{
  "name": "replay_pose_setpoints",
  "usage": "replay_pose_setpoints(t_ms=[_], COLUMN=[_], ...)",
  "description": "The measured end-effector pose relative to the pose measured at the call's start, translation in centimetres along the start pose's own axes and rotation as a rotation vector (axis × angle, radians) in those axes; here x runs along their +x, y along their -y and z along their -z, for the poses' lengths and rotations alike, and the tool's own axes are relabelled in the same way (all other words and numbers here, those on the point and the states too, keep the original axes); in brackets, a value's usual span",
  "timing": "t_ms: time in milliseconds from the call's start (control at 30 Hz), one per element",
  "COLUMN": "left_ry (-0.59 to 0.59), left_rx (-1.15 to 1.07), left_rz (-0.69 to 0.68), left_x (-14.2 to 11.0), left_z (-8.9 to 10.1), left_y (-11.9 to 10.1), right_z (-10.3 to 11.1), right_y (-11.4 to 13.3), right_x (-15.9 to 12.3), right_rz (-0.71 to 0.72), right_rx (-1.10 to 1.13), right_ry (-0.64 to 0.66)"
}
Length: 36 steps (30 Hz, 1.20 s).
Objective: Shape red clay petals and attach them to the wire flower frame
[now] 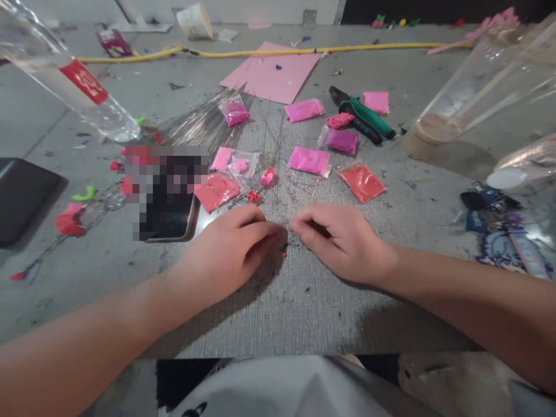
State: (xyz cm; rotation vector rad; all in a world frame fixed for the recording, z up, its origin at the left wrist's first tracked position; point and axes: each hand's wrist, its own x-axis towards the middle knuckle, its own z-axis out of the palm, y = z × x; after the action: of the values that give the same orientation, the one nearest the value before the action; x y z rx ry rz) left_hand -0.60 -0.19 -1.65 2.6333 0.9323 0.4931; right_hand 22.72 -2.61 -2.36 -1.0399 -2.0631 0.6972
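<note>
Close together above the grey table, both my hands are curled into pinches. Thumb and fingertips meet on my left hand [230, 246]; whatever they hold, if anything, is too small to make out. My right hand [350, 243] pinches likewise, its fingertips a short gap from the left ones, and its contents cannot be told. Just beyond the left fingers lie a small red clay piece [253, 196] and a pink-red clay flower [267, 176]. A packet of coral clay [217, 192] rests behind my left hand, and a packet of red clay [362, 182] behind my right.
A phone [171, 200] lies left, partly blurred. Behind are several pink and purple clay packets [309, 161], thin metal wires [204, 124], green-handled pliers [365, 116] and pink paper [282, 72]. A water bottle [87, 87] stands left, a plastic cup [452, 110] right, near keychains [499, 226].
</note>
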Motion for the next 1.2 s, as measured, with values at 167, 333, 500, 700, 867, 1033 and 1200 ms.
replay_pose_setpoints(t_ms=[167, 333, 500, 700, 867, 1033, 1200], left_ry=[-0.004, -0.08, -0.029, 0.192, 0.228, 0.208, 0.19], left_rx=[0.003, -0.075, -0.357, -0.837, -0.933, -0.916, -0.927], left_rz=[-0.004, 0.017, 0.187, 0.429, 0.463, 0.447, 0.471], left_x=[-0.1, -0.1, 0.4, 0.3, 0.1, 0.2, 0.2], left_z=[0.0, 0.6, 1.5, 1.9, 1.7, 1.7, 1.6], left_y=[0.1, -0.5, -1.6, -2.5, -2.6, -2.8, -3.0], right_z=[-0.2, -0.1, 0.0, -0.2, -0.2, -0.3, -0.4], right_y=[-0.1, 0.0, 0.3, 0.7, 0.7, 0.9, 1.2], right_x=[-0.1, -0.1, -0.3, -0.9, -1.1, -0.9, -0.8], right_rz=[0.002, 0.02, 0.135, 0.326, 0.365, 0.283, 0.252], right_rx=[-0.007, 0.007, 0.017, 0.184, 0.146, 0.211, 0.206], right_ry=[-0.028, -0.023, -0.036, 0.001, 0.033, -0.014, -0.04])
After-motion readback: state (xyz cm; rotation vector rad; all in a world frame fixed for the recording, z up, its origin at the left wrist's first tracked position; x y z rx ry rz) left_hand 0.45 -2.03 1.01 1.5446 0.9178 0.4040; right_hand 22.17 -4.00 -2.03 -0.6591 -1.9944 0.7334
